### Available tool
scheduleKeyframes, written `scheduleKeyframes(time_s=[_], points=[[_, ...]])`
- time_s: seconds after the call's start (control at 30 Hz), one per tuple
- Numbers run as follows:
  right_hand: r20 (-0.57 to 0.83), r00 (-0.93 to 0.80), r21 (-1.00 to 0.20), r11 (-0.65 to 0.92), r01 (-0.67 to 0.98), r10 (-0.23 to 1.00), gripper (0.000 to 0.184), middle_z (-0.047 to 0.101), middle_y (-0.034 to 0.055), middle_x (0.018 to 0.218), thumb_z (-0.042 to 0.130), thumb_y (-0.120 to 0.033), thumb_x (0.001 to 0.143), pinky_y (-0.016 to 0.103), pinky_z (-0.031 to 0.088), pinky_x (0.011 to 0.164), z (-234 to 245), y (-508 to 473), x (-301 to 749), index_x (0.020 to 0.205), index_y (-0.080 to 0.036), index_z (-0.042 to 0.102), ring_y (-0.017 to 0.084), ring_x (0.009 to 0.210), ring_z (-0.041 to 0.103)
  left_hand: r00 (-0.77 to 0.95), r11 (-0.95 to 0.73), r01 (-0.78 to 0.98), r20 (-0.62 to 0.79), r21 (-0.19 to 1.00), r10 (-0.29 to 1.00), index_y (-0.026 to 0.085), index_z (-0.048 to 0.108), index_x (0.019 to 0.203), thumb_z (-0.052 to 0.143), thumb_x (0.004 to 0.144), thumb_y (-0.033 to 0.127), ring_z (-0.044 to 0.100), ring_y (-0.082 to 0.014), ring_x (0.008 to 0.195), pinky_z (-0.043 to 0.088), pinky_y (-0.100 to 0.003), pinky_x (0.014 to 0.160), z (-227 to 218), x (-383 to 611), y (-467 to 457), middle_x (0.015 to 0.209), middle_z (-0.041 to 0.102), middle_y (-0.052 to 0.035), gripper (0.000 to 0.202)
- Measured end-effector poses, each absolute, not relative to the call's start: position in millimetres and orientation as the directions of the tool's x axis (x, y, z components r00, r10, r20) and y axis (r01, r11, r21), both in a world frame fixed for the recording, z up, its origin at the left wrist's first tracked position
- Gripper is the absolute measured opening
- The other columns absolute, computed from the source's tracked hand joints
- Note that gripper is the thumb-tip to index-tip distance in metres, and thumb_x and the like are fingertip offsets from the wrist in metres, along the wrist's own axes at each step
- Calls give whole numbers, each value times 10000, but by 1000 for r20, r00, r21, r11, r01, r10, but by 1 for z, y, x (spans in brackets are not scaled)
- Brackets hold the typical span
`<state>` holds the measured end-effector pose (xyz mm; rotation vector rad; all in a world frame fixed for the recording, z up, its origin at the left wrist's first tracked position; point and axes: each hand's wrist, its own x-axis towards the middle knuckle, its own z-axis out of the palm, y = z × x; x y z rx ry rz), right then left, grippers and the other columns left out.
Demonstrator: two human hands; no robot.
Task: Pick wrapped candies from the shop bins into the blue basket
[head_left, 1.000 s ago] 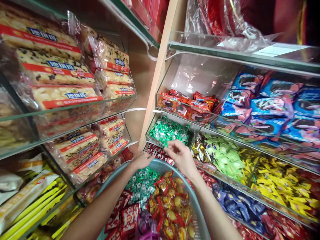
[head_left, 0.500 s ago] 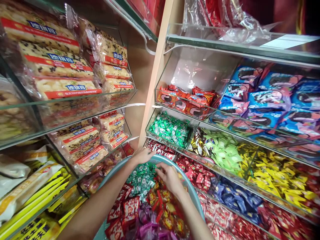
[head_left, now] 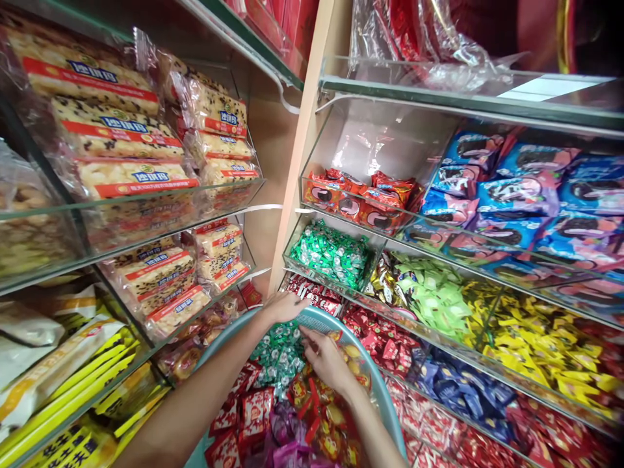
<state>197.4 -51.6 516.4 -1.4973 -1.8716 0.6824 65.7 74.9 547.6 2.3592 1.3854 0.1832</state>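
A teal plastic basket (head_left: 336,324) full of wrapped sweets sits low in the middle, against the shelves. My left hand (head_left: 281,307) grips its far rim, fingers curled over the edge. My right hand (head_left: 325,356) is down inside the basket, its fingers pressed together among the green wrapped candies (head_left: 277,354); what they pinch is hidden. Red packets (head_left: 246,409) and red-and-yellow sweets (head_left: 322,416) fill the near part of the basket. Just above on the right shelf, a clear bin of the same green candies (head_left: 331,253) stands beside the wooden upright.
Clear shelf bins on the right hold red biscuit packs (head_left: 358,198), blue biscuit packs (head_left: 526,195), light green and yellow sweets (head_left: 439,292), and red and blue sweets (head_left: 439,370) lower down. On the left, glass shelves carry wrapped cake bars (head_left: 121,175) and yellow bags (head_left: 73,396).
My right hand came down from the green candy bin on the shelf into the basket and now rests among the green candies. My left hand stayed on the rim.
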Motion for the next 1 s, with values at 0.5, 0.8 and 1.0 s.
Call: scheduleKeyframes(time_s=[0.5,0.8,1.0], points=[[193,-22,-614,139,777,981,447,562,84,1277,456,-203,859,381,403,999,531,-53,200,1302,-194,509,224,1186,508,533,-467,792,-70,393,843,236,707,916,102,776,739,633,-295,998,459,-354,797,546,68,84,998,717,-117,799],[384,-68,-386,227,894,921,374,660,80,1085,437,-186,877,306,445,883,645,-17,227,1236,-184,542,197,1008,601,530,-460,775,-50,434,847,260,705,920,88,765,750,618,-301,1023,446,-390,849,547,67,86,1063,696,-110,803],[188,51,100,-71,992,981,287,659,146,990,442,-125,856,295,441,773,672,26,229,1107,-134,580,244,988,609,554,-491,766,-38,415,832,252,701,861,72,760,752,633,-299,979,455,-393,816,548,64,89,963,716,-117,810]])
